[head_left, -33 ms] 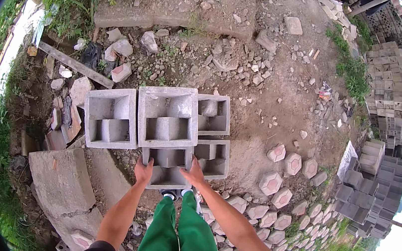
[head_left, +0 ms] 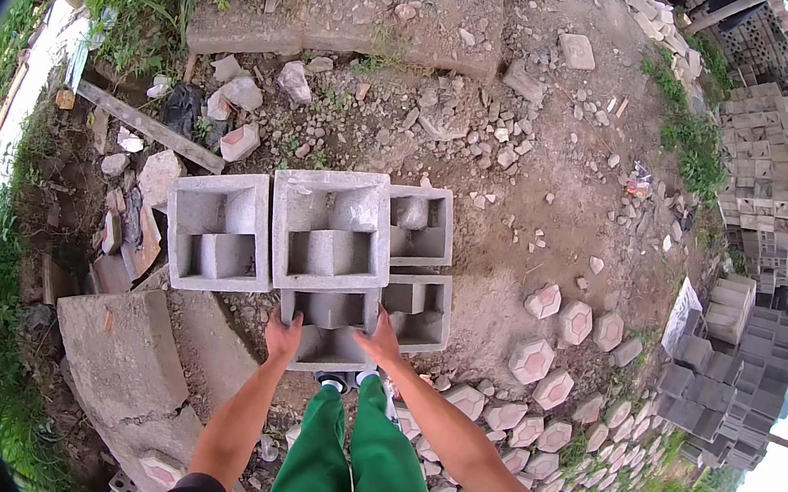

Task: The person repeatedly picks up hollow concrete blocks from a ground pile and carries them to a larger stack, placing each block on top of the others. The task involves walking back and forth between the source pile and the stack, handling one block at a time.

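My left hand (head_left: 282, 339) grips the left side of a grey hollow concrete block (head_left: 327, 345) just in front of my feet. On the opposite side, my right hand (head_left: 382, 341) presses against the same block, fingers along its wall. A larger-looking concrete block (head_left: 327, 284) sits directly beyond it, overlapping its far edge in view. To the left is another hollow block (head_left: 266, 270). Two more, a far right block (head_left: 447, 228) and a near right block (head_left: 443, 313), lie alongside on the right. The undersides of my fingers are partly hidden.
A broken concrete slab (head_left: 120, 350) lies at left, near a plank (head_left: 148, 126) and rubble. Hexagonal pavers (head_left: 529, 360) spread over the ground at right. Stacked blocks (head_left: 734, 357) stand at the far right. A raised concrete edge (head_left: 340, 43) runs across the back.
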`<state>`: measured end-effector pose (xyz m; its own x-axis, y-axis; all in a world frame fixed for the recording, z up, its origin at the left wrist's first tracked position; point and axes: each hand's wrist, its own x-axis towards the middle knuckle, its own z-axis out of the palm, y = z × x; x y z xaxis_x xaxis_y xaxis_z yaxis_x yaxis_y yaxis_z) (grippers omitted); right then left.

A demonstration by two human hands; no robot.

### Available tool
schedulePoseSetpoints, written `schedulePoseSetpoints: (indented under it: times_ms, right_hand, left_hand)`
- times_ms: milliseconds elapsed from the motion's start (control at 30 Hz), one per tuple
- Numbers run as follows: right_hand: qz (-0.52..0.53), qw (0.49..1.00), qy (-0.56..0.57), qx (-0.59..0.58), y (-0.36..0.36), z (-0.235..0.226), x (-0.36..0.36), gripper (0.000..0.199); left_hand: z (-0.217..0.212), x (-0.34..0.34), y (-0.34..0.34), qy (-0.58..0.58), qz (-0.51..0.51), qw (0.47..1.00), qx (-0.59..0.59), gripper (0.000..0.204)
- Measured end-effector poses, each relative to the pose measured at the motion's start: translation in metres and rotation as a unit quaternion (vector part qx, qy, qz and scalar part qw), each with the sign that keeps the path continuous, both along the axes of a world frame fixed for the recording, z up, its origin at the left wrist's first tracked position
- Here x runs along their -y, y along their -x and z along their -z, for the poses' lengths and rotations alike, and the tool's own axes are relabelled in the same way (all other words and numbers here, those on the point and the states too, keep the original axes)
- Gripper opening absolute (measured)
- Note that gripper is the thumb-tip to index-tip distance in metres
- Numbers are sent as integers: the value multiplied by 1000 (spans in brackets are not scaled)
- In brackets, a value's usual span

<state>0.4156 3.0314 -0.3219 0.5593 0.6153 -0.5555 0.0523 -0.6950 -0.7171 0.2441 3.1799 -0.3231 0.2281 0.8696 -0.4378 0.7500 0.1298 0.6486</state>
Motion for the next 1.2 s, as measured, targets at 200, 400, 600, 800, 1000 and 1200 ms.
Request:
schedulePoseSetpoints:
  times_ms: [200,400,600,800,1000,1200]
  right_hand:
    - [70,997,5,-31,3,-12,-15,99]
    - [90,992,41,-81,-5,-15,-15,94]
    - [119,988,36,-96,5,0,-12,79]
    - [160,979,49,-112,13,12,-11,70]
    - [120,987,73,-74,29,15,2,69]
    - [122,989,51,-67,30,-25,-8,71]
  left_hand:
    - [10,-2,3,24,11,999,-27,47]
    - [6,3,2,32,-14,999,-12,47]
    - [12,4,4,30,-26,999,-4,48]
    - [5,10,9,24,-30,999,19,49]
    - [-6,36,27,57,-74,996,10,41]
    - [-2,40,37,100,-105,988,52,37]
